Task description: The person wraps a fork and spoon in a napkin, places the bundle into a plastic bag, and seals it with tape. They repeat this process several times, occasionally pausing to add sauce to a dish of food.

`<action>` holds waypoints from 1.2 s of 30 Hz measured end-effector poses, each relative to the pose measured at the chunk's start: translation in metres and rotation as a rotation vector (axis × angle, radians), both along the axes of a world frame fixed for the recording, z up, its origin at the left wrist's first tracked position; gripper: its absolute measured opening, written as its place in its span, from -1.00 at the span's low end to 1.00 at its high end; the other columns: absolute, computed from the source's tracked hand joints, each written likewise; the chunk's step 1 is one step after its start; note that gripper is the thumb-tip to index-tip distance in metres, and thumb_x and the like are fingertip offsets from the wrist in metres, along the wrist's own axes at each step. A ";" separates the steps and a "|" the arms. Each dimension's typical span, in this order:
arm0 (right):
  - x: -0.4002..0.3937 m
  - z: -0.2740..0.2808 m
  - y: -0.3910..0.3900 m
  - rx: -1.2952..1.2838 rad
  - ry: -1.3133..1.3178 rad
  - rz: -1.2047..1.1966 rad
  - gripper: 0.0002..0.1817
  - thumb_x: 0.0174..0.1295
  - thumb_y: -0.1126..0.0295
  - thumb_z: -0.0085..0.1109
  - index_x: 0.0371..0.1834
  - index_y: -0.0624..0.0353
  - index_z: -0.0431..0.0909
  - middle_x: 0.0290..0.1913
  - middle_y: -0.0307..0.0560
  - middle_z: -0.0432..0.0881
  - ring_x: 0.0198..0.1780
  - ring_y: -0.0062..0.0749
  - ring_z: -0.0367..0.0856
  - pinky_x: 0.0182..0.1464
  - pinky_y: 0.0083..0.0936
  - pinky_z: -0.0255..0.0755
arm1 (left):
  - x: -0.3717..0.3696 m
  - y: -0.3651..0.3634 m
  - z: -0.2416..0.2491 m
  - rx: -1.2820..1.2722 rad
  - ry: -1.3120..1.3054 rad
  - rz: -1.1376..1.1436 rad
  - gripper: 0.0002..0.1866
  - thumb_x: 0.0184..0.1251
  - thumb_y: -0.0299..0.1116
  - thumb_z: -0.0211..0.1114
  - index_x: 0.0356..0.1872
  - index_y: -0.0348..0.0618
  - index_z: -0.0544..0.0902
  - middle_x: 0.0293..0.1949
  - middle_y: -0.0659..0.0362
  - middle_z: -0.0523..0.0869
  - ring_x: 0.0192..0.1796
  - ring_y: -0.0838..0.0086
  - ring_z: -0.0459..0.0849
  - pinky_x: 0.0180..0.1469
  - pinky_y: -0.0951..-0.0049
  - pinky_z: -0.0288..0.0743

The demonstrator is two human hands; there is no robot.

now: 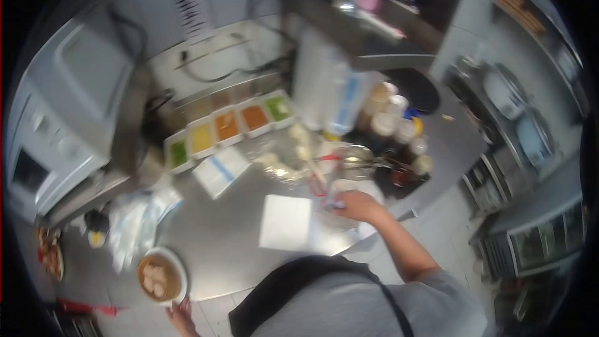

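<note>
At the counter's front edge, my left hand (180, 317) has its fingers closed on the rim of a white bowl (181, 273). The bowl holds brown soup or sauce with several pale round pieces. On the right, my right hand (360, 206) is closed around something small and pale bluish, blurred by motion; its kind cannot be made out. Close by lie red-handled scissors (317, 184), apparently, and a round metal container (356, 159). A white square sheet (285, 222) lies flat to the left of that hand.
Several white trays of chopped ingredients (228, 126) line the back. Bottles (384, 123) crowd the right corner. Plastic bags (138, 221) and a white packet (221, 171) lie on the steel counter (215, 246). A microwave (59, 118) stands left; a plate of food (50, 254) is beneath.
</note>
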State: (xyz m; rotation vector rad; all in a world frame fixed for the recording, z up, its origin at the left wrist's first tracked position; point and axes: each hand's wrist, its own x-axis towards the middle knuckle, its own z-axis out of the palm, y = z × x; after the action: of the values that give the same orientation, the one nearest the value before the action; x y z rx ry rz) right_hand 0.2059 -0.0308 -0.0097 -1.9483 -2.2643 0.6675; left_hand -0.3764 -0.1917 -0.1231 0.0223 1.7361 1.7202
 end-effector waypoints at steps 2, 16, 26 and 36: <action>-0.004 0.028 -0.003 0.067 0.168 -0.088 -0.74 0.02 0.26 0.24 -0.28 0.18 0.58 -0.27 0.08 0.61 -0.20 -0.12 0.61 -0.21 -0.31 0.47 | -0.026 -0.001 -0.018 -0.010 0.011 -0.118 -0.28 0.38 -0.42 0.04 0.40 -0.04 -0.20 0.02 -0.08 0.53 -0.06 0.18 0.65 -0.04 0.30 0.60; 0.174 0.068 0.010 0.549 -0.149 -0.946 -0.22 -0.29 0.23 0.48 0.09 0.22 0.37 -0.01 0.12 0.53 0.07 0.00 0.46 0.09 -0.17 0.30 | 0.046 0.066 0.005 -0.030 0.092 -0.692 -0.31 0.36 -0.48 0.04 0.40 -0.02 -0.11 -0.11 0.00 0.60 -0.38 0.36 0.70 -0.39 0.46 0.65; 0.196 0.068 -0.002 0.798 0.044 -0.890 -0.33 -0.31 0.23 0.44 -0.02 0.22 0.46 -0.23 0.17 0.64 -0.20 -0.03 0.64 -0.16 -0.26 0.50 | 0.111 0.107 0.023 0.034 0.096 -0.841 -0.33 0.35 -0.53 0.03 0.39 -0.12 -0.10 -0.33 0.04 0.62 -0.44 0.36 0.70 -0.42 0.47 0.65; 0.086 0.138 -0.018 0.926 0.833 -0.430 -0.63 0.17 0.41 0.21 0.03 0.27 0.43 -0.11 -0.09 0.59 -0.06 -0.44 0.54 0.07 -0.49 0.35 | 0.112 0.111 0.036 0.052 0.047 -0.884 -0.32 0.32 -0.52 0.08 0.38 -0.18 -0.08 -0.26 -0.06 0.64 -0.35 0.28 0.72 -0.37 0.44 0.67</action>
State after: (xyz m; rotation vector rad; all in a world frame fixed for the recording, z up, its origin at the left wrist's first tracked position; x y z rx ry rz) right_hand 0.2920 -0.0485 0.1279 -1.2541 -1.2241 0.2105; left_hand -0.2643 -0.0805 -0.0872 0.7417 1.3828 1.0954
